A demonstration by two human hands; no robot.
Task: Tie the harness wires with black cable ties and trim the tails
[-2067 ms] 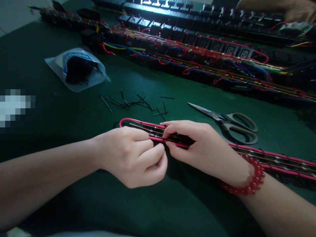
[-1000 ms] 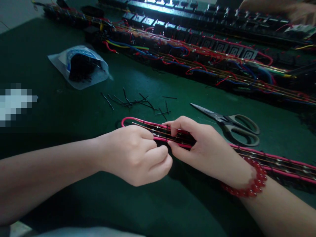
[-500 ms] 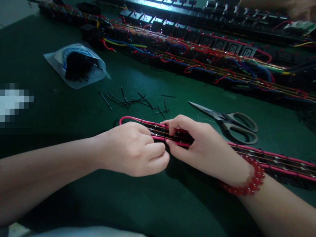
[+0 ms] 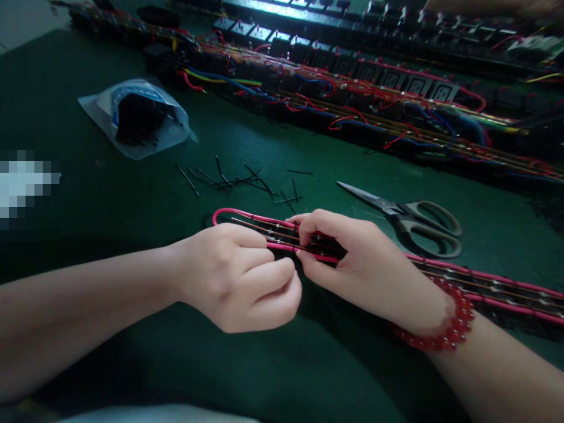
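Observation:
A long dark strip lies across the green table, with a pink-red wire along each edge, brass rods between and black cable ties around it. Thumb and fingers of my right hand grip it from both sides near its left end. My left hand is closed just left of that grip, at the strip's near edge. Whatever its curled fingers pinch is hidden. Beside the wire loop, the strip's end shows above my left knuckles.
Grey-handled scissors lie beyond my right hand. Several cut black tie ends are scattered behind the strip. An open plastic bag holds black cable ties. Wired socket strips run along the back, with part of another person's arm above.
My left hand has shifted slightly down toward me, still closed, uncovering more of the strip's end. My right hand keeps its grip. The other person's arm has moved up at the top right.

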